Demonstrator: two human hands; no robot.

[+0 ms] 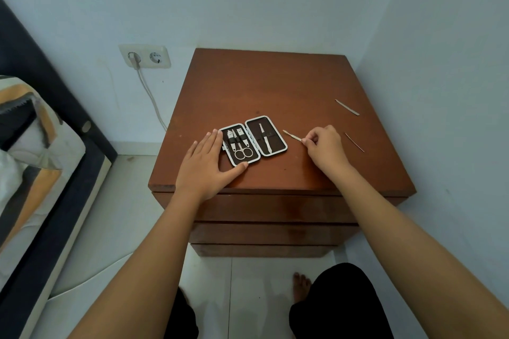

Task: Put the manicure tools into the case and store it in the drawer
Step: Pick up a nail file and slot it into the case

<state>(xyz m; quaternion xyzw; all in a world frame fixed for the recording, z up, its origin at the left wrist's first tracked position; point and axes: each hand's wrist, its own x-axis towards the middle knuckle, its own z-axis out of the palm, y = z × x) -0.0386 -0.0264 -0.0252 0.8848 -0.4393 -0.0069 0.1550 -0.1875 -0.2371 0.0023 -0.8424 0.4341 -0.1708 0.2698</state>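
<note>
A small black manicure case (278, 129) with a white rim lies open on the brown nightstand (275, 85). Its left half holds clippers and scissors (243, 152); its right half holds tweezers (265, 137). My left hand (208, 162) rests flat against the case's left side, fingers spread, thumb at its front edge. My right hand (323, 144) pinches one end of a thin metal tool (292, 135) just right of the case. Two more slim tools lie loose on the top: a nail file (347, 107) at the far right and a thin pick (354, 142) right of my hand.
The nightstand's closed drawer fronts (270, 209) face me below its top. A bed (33, 146) stands to the left, with a wall socket and cable (146, 58) behind. White walls close the corner at back and right. My knees and a bare foot (301, 286) are on the tiled floor.
</note>
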